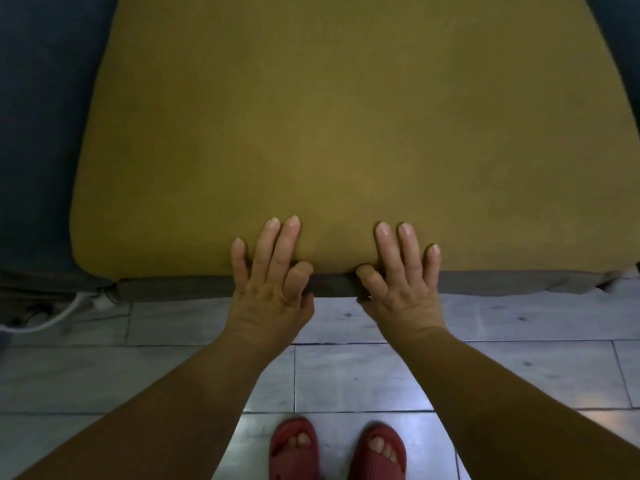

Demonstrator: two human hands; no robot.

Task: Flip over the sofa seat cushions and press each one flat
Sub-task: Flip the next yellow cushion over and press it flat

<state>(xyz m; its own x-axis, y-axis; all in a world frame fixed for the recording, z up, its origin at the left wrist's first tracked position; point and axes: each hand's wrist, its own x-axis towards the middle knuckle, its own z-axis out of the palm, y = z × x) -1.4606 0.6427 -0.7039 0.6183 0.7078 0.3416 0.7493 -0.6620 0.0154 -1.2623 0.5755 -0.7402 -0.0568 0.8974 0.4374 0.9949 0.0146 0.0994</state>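
A mustard-yellow seat cushion (329, 116) lies flat on the sofa and fills most of the view. My left hand (270, 285) and my right hand (401, 289) rest side by side on the middle of its front edge. On each hand three fingers lie stretched on top of the cushion, the index finger curls against the edge, and the thumb reaches below it. The thumbs' tips are hidden under the cushion's edge.
A grey strip of the sofa base (519, 282) shows below the cushion. Dark blue upholstery (38, 133) flanks it on the left. A white cable (62, 313) lies on the tiled floor (363, 375) at the left. My feet in red slippers (294, 448) stand close to the sofa.
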